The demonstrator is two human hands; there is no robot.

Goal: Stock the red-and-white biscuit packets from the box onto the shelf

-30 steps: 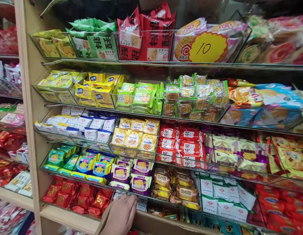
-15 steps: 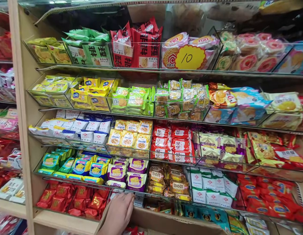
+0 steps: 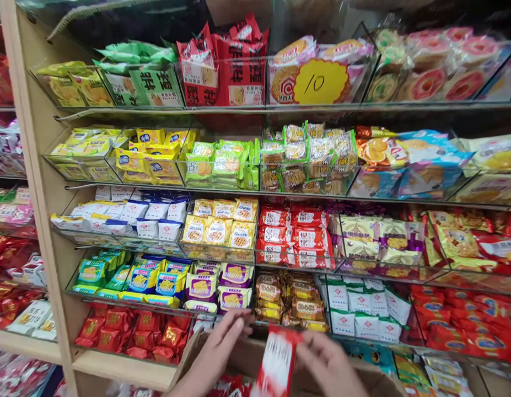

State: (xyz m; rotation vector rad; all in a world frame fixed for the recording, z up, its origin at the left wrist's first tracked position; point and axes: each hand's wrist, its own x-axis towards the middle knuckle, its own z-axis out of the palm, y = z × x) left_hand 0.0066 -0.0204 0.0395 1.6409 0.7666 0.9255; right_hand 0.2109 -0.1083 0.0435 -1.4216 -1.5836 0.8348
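My right hand [image 3: 327, 361] grips a red-and-white snack packet [image 3: 275, 361] by its upper right edge, over an open cardboard box [image 3: 377, 377]. The packet is blurred and tilted. To its left, my left hand [image 3: 220, 353] has its fingers stretched out, holding nothing, above the box's left side. Several red packets [image 3: 228, 385] lie inside the box, partly hidden by my hands. Similar red-and-white packets [image 3: 295, 234] fill a shelf bin straight above.
Tiered shelves with clear bins of wrapped snacks rise in front of me. Brown packets [image 3: 290, 298] sit just behind my hands. A wooden upright [image 3: 44, 220] stands at left, and a yellow price tag [image 3: 320, 81] marked 10 hangs on the top row.
My right hand has come into view holding the red-and-white packet. My left hand has shifted right and let go of the box's edge. The view has moved slightly.
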